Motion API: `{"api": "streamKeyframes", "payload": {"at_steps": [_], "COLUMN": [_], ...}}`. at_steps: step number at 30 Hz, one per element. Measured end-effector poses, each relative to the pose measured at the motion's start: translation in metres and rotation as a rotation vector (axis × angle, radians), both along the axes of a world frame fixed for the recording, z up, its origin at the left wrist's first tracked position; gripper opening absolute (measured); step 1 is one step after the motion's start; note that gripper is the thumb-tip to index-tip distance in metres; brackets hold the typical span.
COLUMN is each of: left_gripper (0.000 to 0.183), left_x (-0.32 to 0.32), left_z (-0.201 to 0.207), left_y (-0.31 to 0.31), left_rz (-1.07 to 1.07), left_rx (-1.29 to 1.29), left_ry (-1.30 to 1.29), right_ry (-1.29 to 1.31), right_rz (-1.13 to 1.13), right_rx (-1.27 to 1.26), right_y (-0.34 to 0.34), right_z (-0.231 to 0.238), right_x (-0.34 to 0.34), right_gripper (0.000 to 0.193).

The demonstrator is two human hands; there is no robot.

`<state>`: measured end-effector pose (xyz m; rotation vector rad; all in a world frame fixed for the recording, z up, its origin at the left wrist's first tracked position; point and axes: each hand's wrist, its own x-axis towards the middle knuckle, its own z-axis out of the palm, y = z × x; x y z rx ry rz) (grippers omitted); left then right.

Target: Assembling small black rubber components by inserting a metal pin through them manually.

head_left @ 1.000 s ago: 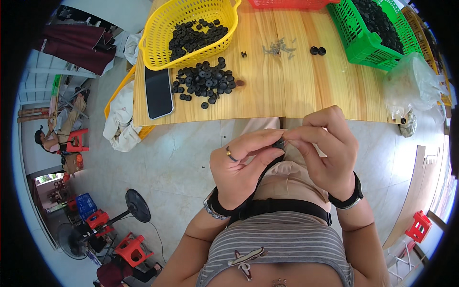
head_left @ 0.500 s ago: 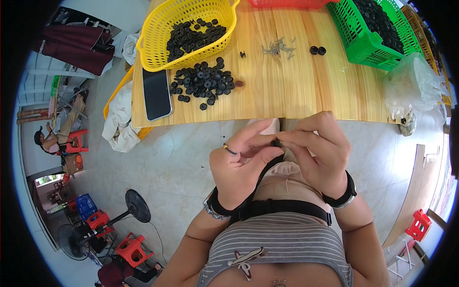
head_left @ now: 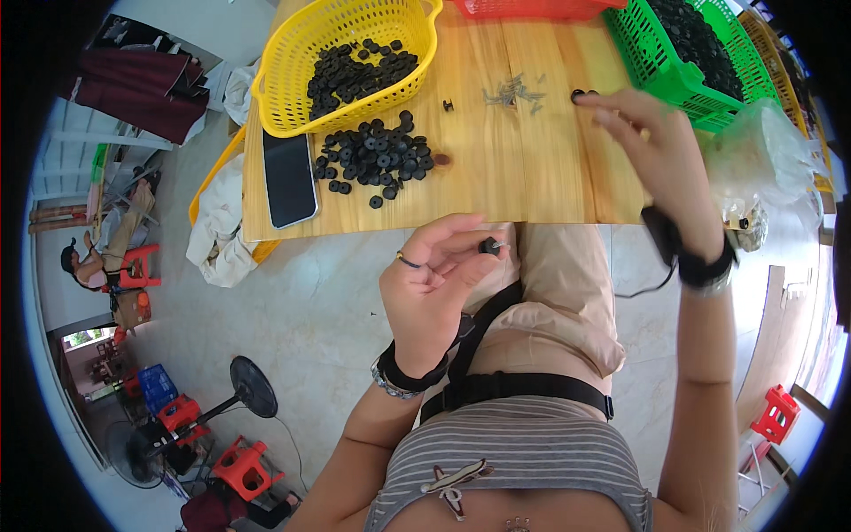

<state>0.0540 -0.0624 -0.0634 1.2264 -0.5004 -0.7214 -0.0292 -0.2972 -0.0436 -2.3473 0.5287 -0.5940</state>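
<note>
Just off the table's front edge, my left hand (head_left: 430, 297) is closed, pinching a small black round piece (head_left: 488, 246) between thumb and fingertips. A thin metal pin (head_left: 501, 244) sticks out of its right side. My right hand (head_left: 651, 142) stretches over the table at the right, slightly blurred, thumb and fingers apart. Its fingertips are at two black wheel-like pieces (head_left: 579, 95), partly covering one; I see nothing held. Left of these lie loose grey screws or pins (head_left: 514, 91) and a single small black part (head_left: 448, 105).
Black discs with holes (head_left: 377, 155) lie heaped before a yellow basket (head_left: 346, 115) holding more. A phone (head_left: 290, 182) rests at the table's left edge. At the right stand a green crate (head_left: 687, 93) of black parts and a clear plastic bag (head_left: 767, 160). A red basket (head_left: 532, 7) is at the back.
My right hand has left my left hand and moved up and right over the table to the two black pieces. My left hand keeps its black piece, now more exposed.
</note>
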Motion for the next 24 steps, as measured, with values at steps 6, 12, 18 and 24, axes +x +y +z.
{"api": "streamKeyframes", "payload": {"at_steps": [6,12,18,24], "left_gripper": [0.025,0.019,0.018,0.020], "left_x": [-0.005,-0.002,-0.001,-0.001], "left_z": [-0.003,-0.004,-0.005,-0.001], "left_y": [-0.004,-0.003,-0.004,-0.006], "left_rz": [0.021,-0.021,-0.018,-0.004], "left_rx": [0.003,0.008,0.023,-0.005], "left_ry": [0.061,0.036,0.043,0.025], "right_ry": [0.429,0.395,0.158,0.171], "right_rz": [-0.023,0.066,0.122,0.266], "right_rx": [-0.250,-0.224,-0.064,0.082], "right_y": [-0.044,-0.048,0.000,0.044], "right_z": [-0.012,-0.021,0.010,0.019], "right_x": [0.030,0.040,0.026,-0.002], "right_gripper": [0.027,0.020,0.019,0.018]}}
